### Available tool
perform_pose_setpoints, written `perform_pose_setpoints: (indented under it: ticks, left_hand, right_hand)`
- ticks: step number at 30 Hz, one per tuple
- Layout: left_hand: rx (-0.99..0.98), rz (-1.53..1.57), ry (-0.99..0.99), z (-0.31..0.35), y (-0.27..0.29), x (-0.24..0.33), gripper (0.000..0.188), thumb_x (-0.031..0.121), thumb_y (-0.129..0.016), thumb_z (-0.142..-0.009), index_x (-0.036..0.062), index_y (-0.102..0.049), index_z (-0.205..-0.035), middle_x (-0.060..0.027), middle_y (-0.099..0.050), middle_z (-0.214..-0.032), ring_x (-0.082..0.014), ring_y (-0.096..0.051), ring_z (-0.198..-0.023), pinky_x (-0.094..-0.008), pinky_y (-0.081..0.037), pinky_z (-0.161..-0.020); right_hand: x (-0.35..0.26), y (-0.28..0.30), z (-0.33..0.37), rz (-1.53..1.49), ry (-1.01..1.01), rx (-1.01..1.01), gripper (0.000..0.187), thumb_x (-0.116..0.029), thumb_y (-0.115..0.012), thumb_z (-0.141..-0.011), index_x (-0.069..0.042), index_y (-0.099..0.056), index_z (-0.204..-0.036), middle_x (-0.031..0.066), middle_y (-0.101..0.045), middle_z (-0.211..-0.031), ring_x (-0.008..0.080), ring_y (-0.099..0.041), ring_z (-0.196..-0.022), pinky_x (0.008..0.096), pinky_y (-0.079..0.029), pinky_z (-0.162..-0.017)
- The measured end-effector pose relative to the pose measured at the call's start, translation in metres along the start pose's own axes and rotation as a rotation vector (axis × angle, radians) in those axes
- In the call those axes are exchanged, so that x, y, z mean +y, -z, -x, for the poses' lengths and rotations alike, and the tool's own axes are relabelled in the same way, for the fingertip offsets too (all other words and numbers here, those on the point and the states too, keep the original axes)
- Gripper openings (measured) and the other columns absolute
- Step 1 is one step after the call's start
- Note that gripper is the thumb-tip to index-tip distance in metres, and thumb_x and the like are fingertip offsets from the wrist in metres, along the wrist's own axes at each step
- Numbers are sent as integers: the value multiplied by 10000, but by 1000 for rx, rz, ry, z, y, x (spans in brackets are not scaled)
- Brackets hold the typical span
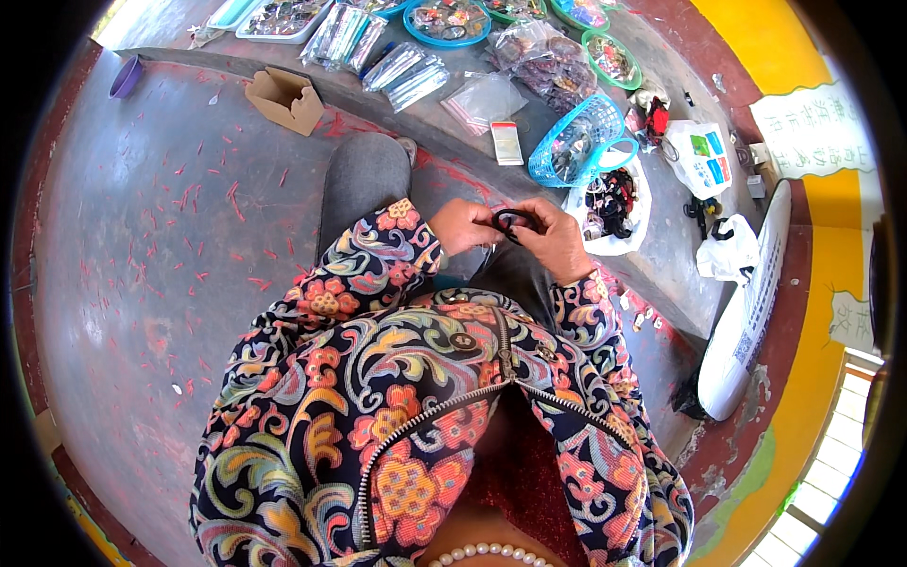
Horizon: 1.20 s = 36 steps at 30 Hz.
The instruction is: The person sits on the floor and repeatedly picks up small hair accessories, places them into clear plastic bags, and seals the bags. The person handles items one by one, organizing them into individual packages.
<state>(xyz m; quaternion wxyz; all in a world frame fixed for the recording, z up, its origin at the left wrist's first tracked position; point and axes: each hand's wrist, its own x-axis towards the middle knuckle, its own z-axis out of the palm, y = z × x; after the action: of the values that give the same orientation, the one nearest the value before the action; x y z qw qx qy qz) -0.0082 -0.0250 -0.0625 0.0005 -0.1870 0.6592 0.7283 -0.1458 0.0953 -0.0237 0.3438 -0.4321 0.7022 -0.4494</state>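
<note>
Over my lap, both hands meet at a thin black loop [511, 220] that looks like a hair tie. My left hand [459, 227] pinches its left side between thumb and fingers. On the other side my right hand [554, 238] is closed on the loop, its fingers curled and partly hiding it. Just beyond my right hand stands a blue plastic basket [557, 151] with small packets inside. Beside that, an open white bag [631, 231] holds a heap of black and red small items [611, 200].
Clear plastic sleeves [482, 102] and a white card with a red edge [506, 145] lie on the ledge, near bundled packets [406, 76] and round trays [447, 40]. An open cardboard box [300, 111] stands left of my knee. Red scraps litter the floor [132, 283].
</note>
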Motion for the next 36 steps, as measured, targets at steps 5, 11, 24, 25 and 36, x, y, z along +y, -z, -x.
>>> perform_pose_setpoints:
  ticks: [5, 11, 24, 25, 36]
  left_hand:
    - [22, 45, 6, -2, 1, -4, 153, 99, -602, -730, -25, -614, -820, -45, -610, -714, -78, -546, -675, -219, -418, -640]
    - [3, 65, -4, 0, 2, -2, 130, 94, -602, -734, -10, -616, -810, -36, -607, -713, -72, -540, -685, -218, -409, -656]
    - [6, 103, 30, 0, 1, 0, 140, 80, -599, -740, -16, -610, -842, -31, -604, -732, -76, -535, -691, -225, -406, -655]
    - [-1, 98, 21, -1, 1, -2, 141, 81, -599, -741, -15, -610, -844, -32, -605, -733, -76, -536, -691, -225, -407, -654]
    - [-130, -248, -207, 8, 0, 9, 168, 145, -617, -719, 6, -591, -809, -59, -580, -665, -72, -510, -626, -241, -397, -604]
  right_hand:
    - [6, 4, -1, 112, -47, -62, 256, -84, -623, -688, -33, -577, -934, 67, -590, -755, 146, -568, -666, 238, -437, -608]
    - [-14, -1, -1, 230, 90, 76, 343, -80, -641, -668, -34, -560, -998, 77, -583, -847, 144, -562, -751, 236, -439, -635]
    - [7, 6, 0, 1, -116, -34, 319, -6, -618, -673, -6, -549, -984, 54, -581, -855, 114, -552, -794, 237, -442, -715]
    - [5, 5, 1, 51, -112, -24, 338, -30, -637, -650, -19, -558, -978, 61, -581, -858, 131, -559, -801, 255, -446, -718]
    - [-25, 19, -4, 119, 102, -189, 497, -65, -666, -609, -24, -492, -1073, 107, -530, -1043, 202, -495, -1000, 285, -386, -854]
